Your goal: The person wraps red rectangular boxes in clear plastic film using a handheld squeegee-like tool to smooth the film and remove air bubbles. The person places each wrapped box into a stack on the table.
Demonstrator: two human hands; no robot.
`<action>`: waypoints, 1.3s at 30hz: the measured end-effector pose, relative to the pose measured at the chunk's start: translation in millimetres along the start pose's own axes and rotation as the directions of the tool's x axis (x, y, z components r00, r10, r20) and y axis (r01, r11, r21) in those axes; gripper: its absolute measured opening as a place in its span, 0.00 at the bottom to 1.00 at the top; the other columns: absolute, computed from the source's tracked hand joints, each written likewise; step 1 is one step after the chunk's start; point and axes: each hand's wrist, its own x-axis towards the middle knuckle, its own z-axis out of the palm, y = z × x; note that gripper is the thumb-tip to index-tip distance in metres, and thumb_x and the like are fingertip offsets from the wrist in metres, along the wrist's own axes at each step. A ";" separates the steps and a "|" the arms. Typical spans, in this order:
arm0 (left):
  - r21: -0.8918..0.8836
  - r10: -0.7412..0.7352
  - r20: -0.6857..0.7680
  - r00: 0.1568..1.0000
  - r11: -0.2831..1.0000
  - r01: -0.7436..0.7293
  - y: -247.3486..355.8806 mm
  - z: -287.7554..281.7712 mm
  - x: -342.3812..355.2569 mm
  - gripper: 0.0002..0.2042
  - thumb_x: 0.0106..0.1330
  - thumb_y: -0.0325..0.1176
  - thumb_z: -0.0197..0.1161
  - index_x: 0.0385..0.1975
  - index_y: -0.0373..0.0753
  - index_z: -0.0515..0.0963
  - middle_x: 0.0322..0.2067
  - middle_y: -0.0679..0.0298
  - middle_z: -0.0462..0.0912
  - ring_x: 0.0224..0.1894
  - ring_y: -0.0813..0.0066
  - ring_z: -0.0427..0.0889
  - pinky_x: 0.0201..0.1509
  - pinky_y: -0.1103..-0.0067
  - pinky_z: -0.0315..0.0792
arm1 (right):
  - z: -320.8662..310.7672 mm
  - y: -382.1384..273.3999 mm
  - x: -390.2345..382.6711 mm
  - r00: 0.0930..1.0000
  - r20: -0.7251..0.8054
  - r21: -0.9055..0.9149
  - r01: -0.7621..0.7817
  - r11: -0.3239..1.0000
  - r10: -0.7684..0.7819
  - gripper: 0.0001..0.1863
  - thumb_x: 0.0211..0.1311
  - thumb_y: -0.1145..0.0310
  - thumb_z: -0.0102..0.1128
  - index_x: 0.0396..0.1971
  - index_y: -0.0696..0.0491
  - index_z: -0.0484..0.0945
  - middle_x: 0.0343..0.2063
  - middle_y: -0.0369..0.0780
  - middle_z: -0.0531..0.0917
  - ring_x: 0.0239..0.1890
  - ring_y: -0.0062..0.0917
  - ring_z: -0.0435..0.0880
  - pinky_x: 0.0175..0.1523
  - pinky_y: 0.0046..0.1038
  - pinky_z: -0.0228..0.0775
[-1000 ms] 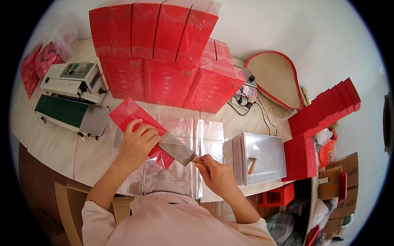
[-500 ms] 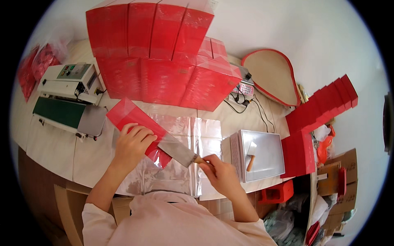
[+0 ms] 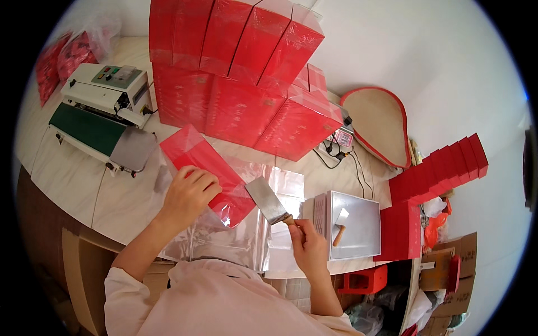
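My left hand (image 3: 193, 193) rests on a flat red box (image 3: 204, 159) covered in clear film, its fingers curled against the near part. The box lies tilted across loose clear plastic film (image 3: 221, 241) on the table. In my right hand (image 3: 308, 243) is the wooden handle of a scraper (image 3: 264, 200) with a broad metal blade. The blade points up and left, its end close to the box's right edge. I cannot tell whether the blade touches the film there.
Stacked red boxes (image 3: 241, 112) stand at the back. A white sealing machine (image 3: 106, 92) with a green belt is left. To the right are a silver-topped plate (image 3: 358, 224) bearing a small wooden-handled tool (image 3: 338, 235), cables (image 3: 358, 168) and more red boxes (image 3: 400, 229).
The scraper has moved right, from lying over the box to beside its right edge, and its blade is turned more steeply. My left hand stays on the box. The whole view has shifted.
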 end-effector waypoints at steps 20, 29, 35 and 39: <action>-0.394 -0.302 0.244 0.922 0.838 0.378 34.4 -40.4 -30.0 0.16 0.52 0.34 0.73 0.41 0.46 0.80 0.27 0.72 0.79 0.34 0.73 0.76 0.52 0.70 0.61 | 25.4 -35.0 -3.7 0.977 0.029 -0.061 0.215 0.975 -0.213 0.07 0.63 0.70 0.62 0.37 0.56 0.77 0.16 0.41 0.78 0.12 0.29 0.75 0.19 0.29 0.64; -0.128 -0.138 0.155 0.978 0.979 0.159 26.4 -35.6 -31.7 0.16 0.47 0.32 0.73 0.38 0.47 0.81 0.31 0.71 0.74 0.41 0.71 0.74 0.56 0.65 0.61 | 32.9 -44.7 -8.0 0.965 0.068 -0.026 0.257 0.966 -0.254 0.08 0.61 0.71 0.63 0.37 0.57 0.78 0.18 0.41 0.79 0.14 0.28 0.77 0.19 0.27 0.64; -0.150 -0.021 0.083 0.996 0.988 0.033 10.5 -39.6 -15.9 0.09 0.43 0.32 0.74 0.24 0.49 0.82 0.30 0.73 0.74 0.42 0.71 0.72 0.55 0.63 0.62 | 37.3 -43.2 -8.0 0.951 0.094 -0.026 0.297 0.955 -0.293 0.10 0.61 0.68 0.63 0.39 0.55 0.76 0.21 0.38 0.79 0.15 0.31 0.77 0.18 0.30 0.66; -0.218 0.047 0.098 0.994 0.976 -0.024 -2.0 -44.4 -1.3 0.06 0.45 0.34 0.72 0.22 0.48 0.81 0.29 0.73 0.76 0.41 0.72 0.74 0.56 0.63 0.63 | 36.8 -43.1 -6.1 0.948 0.102 -0.037 0.305 0.952 -0.300 0.10 0.61 0.68 0.63 0.39 0.55 0.77 0.21 0.38 0.79 0.15 0.32 0.77 0.18 0.30 0.66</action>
